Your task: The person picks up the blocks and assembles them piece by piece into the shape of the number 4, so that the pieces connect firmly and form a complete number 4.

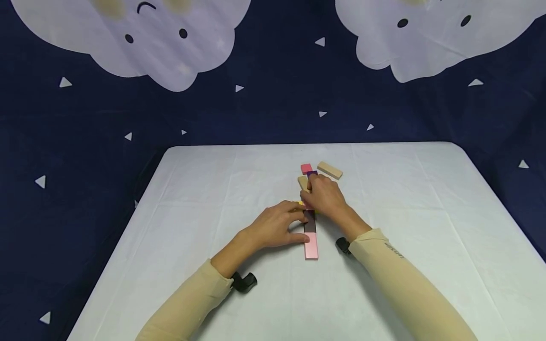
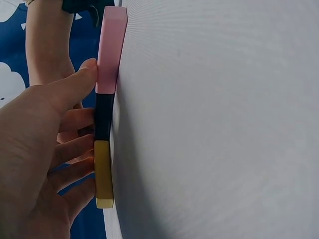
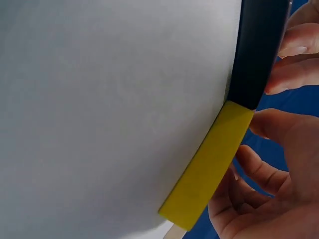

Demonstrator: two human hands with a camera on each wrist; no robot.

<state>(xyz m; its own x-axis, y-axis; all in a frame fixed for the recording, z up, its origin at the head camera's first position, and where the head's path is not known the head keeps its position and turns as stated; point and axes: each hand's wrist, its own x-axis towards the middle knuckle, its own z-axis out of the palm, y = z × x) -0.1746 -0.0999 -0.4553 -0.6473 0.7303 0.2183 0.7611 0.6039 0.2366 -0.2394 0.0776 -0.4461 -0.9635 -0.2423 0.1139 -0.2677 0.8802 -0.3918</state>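
Observation:
A row of flat blocks runs away from me in the head view: a pink block (image 1: 311,247) nearest, a dark block (image 1: 309,221) beyond it, then yellow and reddish pieces partly under the hands. My left hand (image 1: 278,226) lies along the row's left side, fingers extended; its thumb touches the pink block (image 2: 111,55) and the fingertips reach the dark block (image 2: 103,117) and a yellow block (image 2: 103,174). Over the farther part bends my right hand (image 1: 326,195), fingers curled, thumb tip at the end of a yellow block (image 3: 207,167); I cannot tell whether it pinches a piece.
Just past the right fingertips are a purple block (image 1: 312,173), a red block (image 1: 306,168) and a beige block (image 1: 303,183). Another beige block (image 1: 330,170) lies to their right. All are on a white-covered table (image 1: 256,170), with a dark blue patterned cloth (image 1: 281,94) behind.

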